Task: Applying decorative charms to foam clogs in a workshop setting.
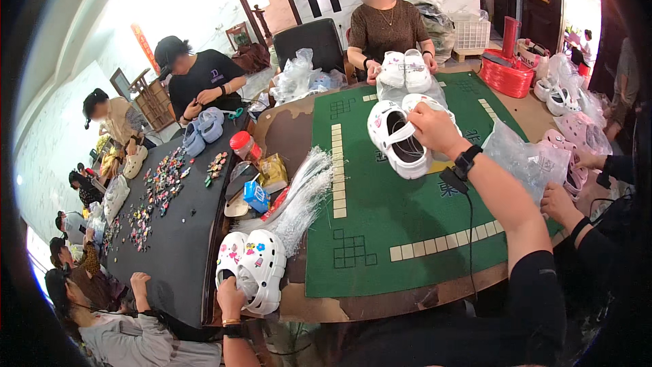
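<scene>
Right hand (432, 127): fingers closed around the rear of a white clog (397, 137), held raised over the green felt mat (401, 217), sole away from the camera, opening facing up-left. A second white clog (422, 100) sits just behind the hand, touching it. Black smartwatch (466, 162) on that wrist.

Left hand (233, 298): clamped on the heels of a white clog pair (252, 266) with coloured charms, at the table's near edge beside a bundle of clear plastic ties (303, 194).

Right hand (435, 126) holds white clog (397, 139) over green mat (380, 231).
</scene>
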A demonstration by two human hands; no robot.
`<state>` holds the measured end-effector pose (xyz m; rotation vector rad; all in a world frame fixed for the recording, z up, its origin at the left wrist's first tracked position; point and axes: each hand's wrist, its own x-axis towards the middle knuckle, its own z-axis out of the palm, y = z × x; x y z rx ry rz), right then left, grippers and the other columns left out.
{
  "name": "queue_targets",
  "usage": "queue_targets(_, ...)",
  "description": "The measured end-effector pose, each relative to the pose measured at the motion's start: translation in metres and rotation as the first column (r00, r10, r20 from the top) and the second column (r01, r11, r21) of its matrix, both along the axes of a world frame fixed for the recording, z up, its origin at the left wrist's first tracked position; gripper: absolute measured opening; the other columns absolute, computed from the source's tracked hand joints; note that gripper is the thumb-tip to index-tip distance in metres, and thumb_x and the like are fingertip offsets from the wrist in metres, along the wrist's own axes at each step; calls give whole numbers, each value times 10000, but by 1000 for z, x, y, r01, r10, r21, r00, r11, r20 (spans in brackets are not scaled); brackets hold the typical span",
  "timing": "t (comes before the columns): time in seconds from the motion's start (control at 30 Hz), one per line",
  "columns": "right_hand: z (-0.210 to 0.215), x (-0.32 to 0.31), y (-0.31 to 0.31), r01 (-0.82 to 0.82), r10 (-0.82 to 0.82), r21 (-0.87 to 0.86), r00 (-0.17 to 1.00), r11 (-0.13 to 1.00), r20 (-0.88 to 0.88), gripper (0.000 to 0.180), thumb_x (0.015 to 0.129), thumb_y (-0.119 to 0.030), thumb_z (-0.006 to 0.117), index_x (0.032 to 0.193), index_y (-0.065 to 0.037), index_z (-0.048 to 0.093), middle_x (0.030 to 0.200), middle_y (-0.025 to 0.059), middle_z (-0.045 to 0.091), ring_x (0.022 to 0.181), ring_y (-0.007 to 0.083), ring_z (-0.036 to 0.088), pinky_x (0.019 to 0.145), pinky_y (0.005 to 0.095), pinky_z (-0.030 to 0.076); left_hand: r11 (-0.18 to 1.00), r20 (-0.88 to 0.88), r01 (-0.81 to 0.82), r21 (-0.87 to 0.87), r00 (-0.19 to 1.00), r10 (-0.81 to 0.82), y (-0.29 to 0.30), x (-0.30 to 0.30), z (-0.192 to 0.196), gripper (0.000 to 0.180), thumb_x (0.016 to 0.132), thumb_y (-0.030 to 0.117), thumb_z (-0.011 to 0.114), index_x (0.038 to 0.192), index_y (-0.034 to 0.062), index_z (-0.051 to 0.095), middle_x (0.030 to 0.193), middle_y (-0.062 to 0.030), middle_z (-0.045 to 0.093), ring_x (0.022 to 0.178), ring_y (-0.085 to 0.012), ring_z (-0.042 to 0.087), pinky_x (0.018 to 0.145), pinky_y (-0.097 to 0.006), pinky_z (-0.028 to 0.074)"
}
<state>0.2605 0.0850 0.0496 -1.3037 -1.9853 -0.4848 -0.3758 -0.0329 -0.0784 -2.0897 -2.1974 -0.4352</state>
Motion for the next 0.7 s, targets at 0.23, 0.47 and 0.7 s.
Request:
queue_targets(0.23,-109,35,6,308,-313,-351,949,884,44,373,744,-31,589,1115,-37,552,1081,161,573,1048,345,544,882,447,459,1000,6,-7,28,1000,7,-21,35,39,111,703,101,580,655,5,552,707,-193,570,693,-419,563,603,-488,429)
queue_targets(0.47,-110,-26,-70,-16,-64,-223,936,975,-347,500,782,-115,651,1242,-1,490,1163,182,539,1086,361,521,953,428,421,958,212,274,84,935,-286,-39,117,99,97,709,75,602,759,35,674,704,-191,593,699,-396,591,604,-445,458)
queue_targets(0.7,-123,-101,-168,-698,-63,-369,423,613,-904,720,845,-227,673,1435,-12,320,1365,171,455,1203,292,492,990,374,430,873,266,434,-222,889,-374,-21,267,80,252,829,279,573,837,52,683,848,-199,660,765,-393,657,681,-491,529)
